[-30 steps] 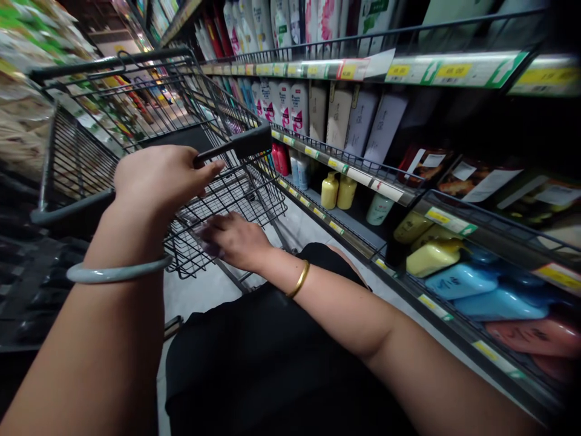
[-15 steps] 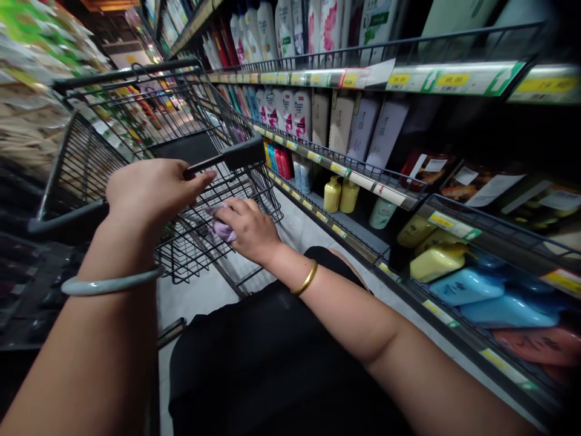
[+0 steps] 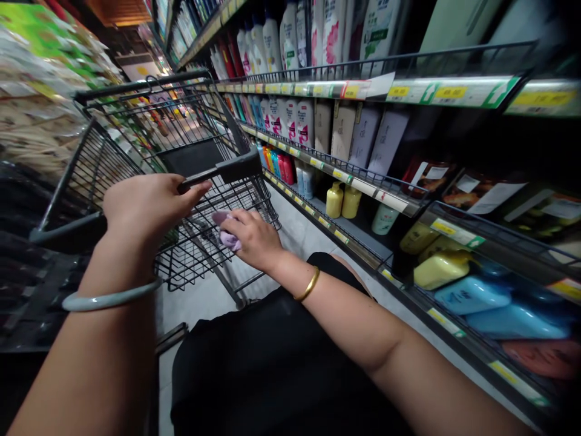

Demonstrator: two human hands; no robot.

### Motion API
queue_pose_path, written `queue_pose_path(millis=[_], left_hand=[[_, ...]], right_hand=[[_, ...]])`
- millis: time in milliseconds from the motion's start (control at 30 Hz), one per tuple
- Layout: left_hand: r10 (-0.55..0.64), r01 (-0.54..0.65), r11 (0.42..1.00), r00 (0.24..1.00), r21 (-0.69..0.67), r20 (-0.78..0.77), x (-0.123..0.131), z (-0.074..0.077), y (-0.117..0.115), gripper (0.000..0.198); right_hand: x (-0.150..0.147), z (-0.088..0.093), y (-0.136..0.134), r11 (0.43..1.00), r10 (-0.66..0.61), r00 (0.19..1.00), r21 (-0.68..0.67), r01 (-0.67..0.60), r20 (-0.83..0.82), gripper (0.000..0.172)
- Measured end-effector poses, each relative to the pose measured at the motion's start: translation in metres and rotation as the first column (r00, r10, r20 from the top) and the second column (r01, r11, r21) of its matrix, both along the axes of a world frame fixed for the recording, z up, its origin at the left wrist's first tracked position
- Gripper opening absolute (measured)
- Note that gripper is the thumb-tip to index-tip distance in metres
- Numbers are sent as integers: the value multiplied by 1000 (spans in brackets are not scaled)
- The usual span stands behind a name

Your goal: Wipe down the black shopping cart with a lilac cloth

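My left hand (image 3: pixel 143 203) is closed around the handle (image 3: pixel 236 166) of a black wire shopping cart (image 3: pixel 195 242), its thumb lying along the bar. Bunched in my right hand (image 3: pixel 256 239) is a crumpled lilac cloth (image 3: pixel 229 240), with the fingers curled over it. That hand hangs in front of my body, below the handle and on the near side of the wire basket. Part of the cloth is hidden behind the fingers.
Along the right runs a store shelf (image 3: pixel 363 233) with several tiers of bottles. Yellow pump bottles (image 3: pixel 334 200) and tilted blue bottles (image 3: pixel 474 295) stand low down. Packaged goods (image 3: pixel 40 103) are piled on the left. Pale floor (image 3: pixel 295 233) shows between cart and shelf.
The view has tilted slightly, so cart, hands and shelves sit a little lower in the picture. Both hands keep their holds, and more of the lilac cloth shows.
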State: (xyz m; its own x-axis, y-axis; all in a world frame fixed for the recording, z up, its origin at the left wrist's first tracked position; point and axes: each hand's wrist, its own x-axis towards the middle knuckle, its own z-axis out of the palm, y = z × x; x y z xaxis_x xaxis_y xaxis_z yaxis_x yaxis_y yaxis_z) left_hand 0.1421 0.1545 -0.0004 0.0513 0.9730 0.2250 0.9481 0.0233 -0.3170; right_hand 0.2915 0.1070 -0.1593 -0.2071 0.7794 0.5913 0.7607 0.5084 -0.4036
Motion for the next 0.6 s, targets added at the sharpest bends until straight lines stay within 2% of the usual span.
queue_pose_path(millis=[100, 233, 333, 433, 533, 600], left_hand=[[1, -1, 1000, 1000, 5, -5, -5, 0, -3, 94], [-11, 11, 999, 1000, 33, 0, -16, -2, -4, 89], [-18, 18, 998, 1000, 59, 2, -26, -5, -3, 86], [-19, 20, 997, 1000, 71, -14, -33, -8, -4, 86], [10, -8, 997, 1000, 77, -20, -37, -8, -8, 85], [21, -19, 997, 1000, 79, -20, -40, -8, -12, 81]], right_hand=[[2, 4, 0, 998, -28, 999, 50, 30, -34, 40], [2, 5, -1, 1000, -14, 1000, -18, 14, 2, 37], [2, 6, -3, 1000, 30, 1000, 9, -30, 9, 36], [5, 10, -4, 998, 10, 1000, 59, -9, -29, 39], [7, 12, -5, 999, -25, 999, 40, 27, -37, 39], [7, 12, -6, 1000, -6, 1000, 25, 6, -2, 39]])
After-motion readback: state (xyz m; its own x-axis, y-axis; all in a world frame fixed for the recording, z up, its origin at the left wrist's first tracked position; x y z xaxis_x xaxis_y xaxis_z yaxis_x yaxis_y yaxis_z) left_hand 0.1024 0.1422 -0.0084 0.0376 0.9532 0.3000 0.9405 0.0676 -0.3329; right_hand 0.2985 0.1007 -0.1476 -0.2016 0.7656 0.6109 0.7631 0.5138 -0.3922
